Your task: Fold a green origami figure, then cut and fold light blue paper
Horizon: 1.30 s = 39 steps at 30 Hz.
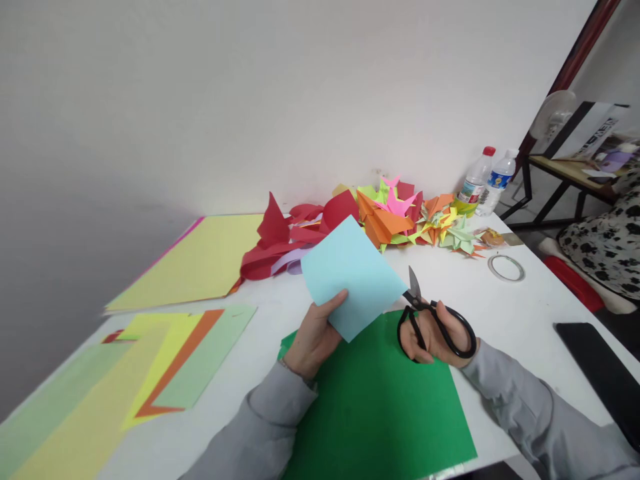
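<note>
My left hand point(316, 337) pinches a light blue sheet of paper point(353, 273) near its lower edge, thumb on top. The sheet is held up at a tilt above a green sheet point(385, 407) lying on the table. In my right hand point(437, 337) is a pair of black-handled scissors point(416, 293), fingers through the loops. Their blades are spread, and the right corner of the blue paper is at the blades. Whether the blades touch the paper I cannot tell.
Behind the blue sheet lie red paper cut-outs point(267, 247) and a heap of folded paper pieces point(385, 217). Coloured sheets point(195, 267) cover the left side. At right are two bottles point(473, 183), a tape roll point(506, 268) and a flat black object point(600, 373).
</note>
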Each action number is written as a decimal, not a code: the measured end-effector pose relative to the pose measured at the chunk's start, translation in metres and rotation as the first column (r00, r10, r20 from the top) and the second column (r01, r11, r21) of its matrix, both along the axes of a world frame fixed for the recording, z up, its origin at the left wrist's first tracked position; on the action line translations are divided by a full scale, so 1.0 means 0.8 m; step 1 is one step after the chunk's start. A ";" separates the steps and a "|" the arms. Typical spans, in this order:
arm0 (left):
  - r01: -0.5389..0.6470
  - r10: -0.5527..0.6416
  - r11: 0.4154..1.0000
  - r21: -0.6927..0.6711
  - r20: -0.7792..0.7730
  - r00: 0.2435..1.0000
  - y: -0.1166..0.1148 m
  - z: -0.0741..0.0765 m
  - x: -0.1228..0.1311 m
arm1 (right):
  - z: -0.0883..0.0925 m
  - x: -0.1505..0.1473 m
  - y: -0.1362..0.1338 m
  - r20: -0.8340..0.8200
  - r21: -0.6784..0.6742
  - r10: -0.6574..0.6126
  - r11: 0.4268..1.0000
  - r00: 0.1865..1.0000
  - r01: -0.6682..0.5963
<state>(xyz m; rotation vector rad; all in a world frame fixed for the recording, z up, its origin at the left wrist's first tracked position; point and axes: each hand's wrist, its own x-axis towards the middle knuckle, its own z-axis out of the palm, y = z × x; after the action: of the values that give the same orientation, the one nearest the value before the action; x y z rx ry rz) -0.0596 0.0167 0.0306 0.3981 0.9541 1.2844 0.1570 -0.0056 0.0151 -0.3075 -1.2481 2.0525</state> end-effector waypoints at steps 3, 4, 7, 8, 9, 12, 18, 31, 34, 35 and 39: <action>-0.011 0.011 1.000 0.028 -0.015 1.000 0.002 -0.003 -0.003 | -0.001 -0.002 0.000 -0.071 -0.034 0.089 0.995 0.993 -0.092; -0.008 0.008 1.000 0.026 -0.019 1.000 0.003 -0.004 -0.003 | -0.002 -0.003 0.000 -0.097 -0.045 0.102 0.993 0.990 -0.107; 0.005 -0.004 1.000 0.021 -0.039 0.999 0.004 -0.008 -0.004 | -0.007 -0.003 -0.001 -0.152 -0.071 0.147 0.985 0.978 -0.159; 0.008 -0.007 1.000 0.023 -0.046 0.999 0.005 -0.008 -0.004 | -0.008 -0.002 -0.001 -0.158 -0.079 0.158 0.982 0.975 -0.172; 0.010 -0.009 1.000 0.026 -0.052 0.999 0.006 -0.009 -0.005 | -0.010 -0.002 -0.002 -0.158 -0.082 0.165 0.980 0.974 -0.179; 0.016 -0.014 0.999 0.033 -0.068 0.998 0.008 -0.011 -0.007 | -0.015 -0.001 -0.002 -0.138 -0.056 0.138 0.988 0.981 -0.146; -0.015 0.018 0.999 0.036 -0.093 0.996 0.012 -0.014 -0.012 | -0.016 -0.004 -0.004 -0.105 -0.073 0.089 0.993 0.991 -0.097; 0.003 -0.007 0.999 -0.053 -0.078 0.997 0.015 -0.015 -0.010 | -0.012 -0.010 -0.006 -0.100 -0.075 0.016 0.997 0.995 -0.024; 0.015 -0.020 0.998 -0.061 -0.077 0.997 0.014 -0.014 -0.010 | -0.014 -0.009 -0.006 -0.104 -0.089 0.010 0.996 0.995 -0.019; 0.017 -0.022 0.998 -0.059 -0.080 0.997 0.014 -0.014 -0.011 | -0.014 -0.009 -0.005 -0.104 -0.090 0.015 0.996 0.994 -0.024; 0.012 -0.016 0.999 -0.052 -0.082 0.997 0.016 -0.012 -0.012 | -0.013 -0.009 -0.004 -0.101 -0.110 0.017 0.994 0.995 -0.028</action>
<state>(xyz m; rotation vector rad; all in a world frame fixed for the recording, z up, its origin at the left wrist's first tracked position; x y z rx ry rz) -0.0692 0.0292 0.0207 0.4198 1.0499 1.2357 0.1496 -0.0089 0.0046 -0.2403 -1.0840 2.1340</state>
